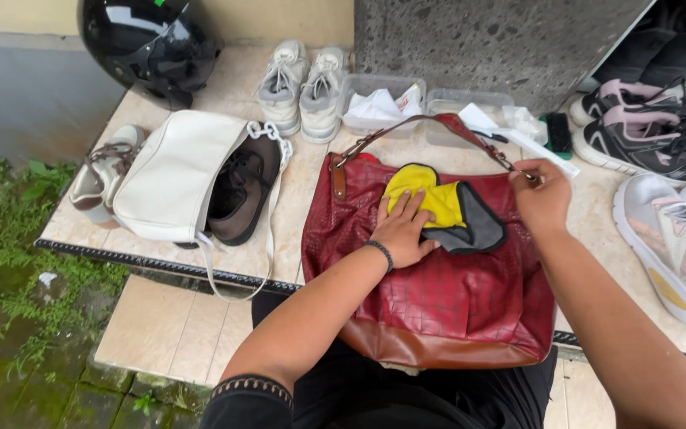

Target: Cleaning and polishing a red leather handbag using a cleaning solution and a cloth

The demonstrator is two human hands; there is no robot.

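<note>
Pressing yellow cloth [430, 200], left hand [401, 233], red handbag [438, 294]

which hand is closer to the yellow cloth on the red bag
Left. The left hand lies pressed on the yellow cloth atop the red bag. The right hand is off to the cloth's right, at the bag's top corner by the strap.

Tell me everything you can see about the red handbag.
The red handbag lies flat on the tiled ledge, its bottom edge overhanging toward the person. It looks like woven-textured leather with a brown base band and a brown strap arching over the top. The left hand presses a yellow and grey cloth onto it; the right hand grips the upper right corner by the strap.
</note>
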